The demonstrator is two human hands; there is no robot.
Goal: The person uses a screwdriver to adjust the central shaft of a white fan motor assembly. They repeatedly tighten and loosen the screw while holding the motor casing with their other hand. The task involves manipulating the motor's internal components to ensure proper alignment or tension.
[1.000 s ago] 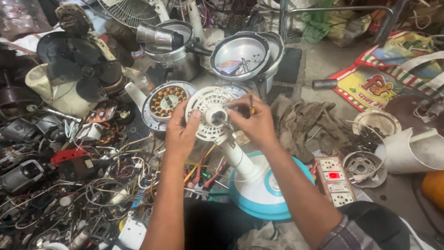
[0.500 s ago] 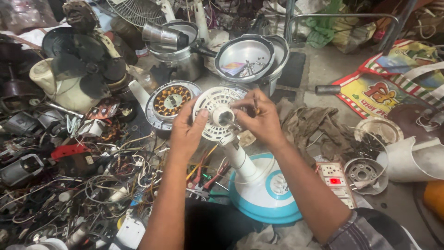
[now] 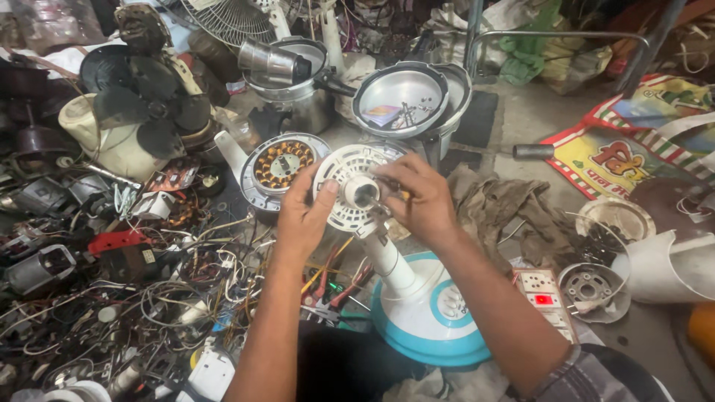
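Cluttered floor (image 3: 521, 119) surrounds the fan housing (image 3: 350, 186), which the left hand (image 3: 302, 216) cups steady while the right hand (image 3: 421, 197) pinches a small tool at its hub.

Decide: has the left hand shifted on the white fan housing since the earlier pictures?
No. The left hand keeps its grip on the left rim of the housing, beside the copper-wound motor, as before.

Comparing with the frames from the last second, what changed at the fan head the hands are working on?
Very little. The right hand has shifted slightly over the centre of the white round motor cover, fingers at the hub, a yellow-handled tool partly showing under it. The left hand keeps gripping the cover's left rim. The fan stand with its blue-and-white base and the open motor beside it stayed in place.
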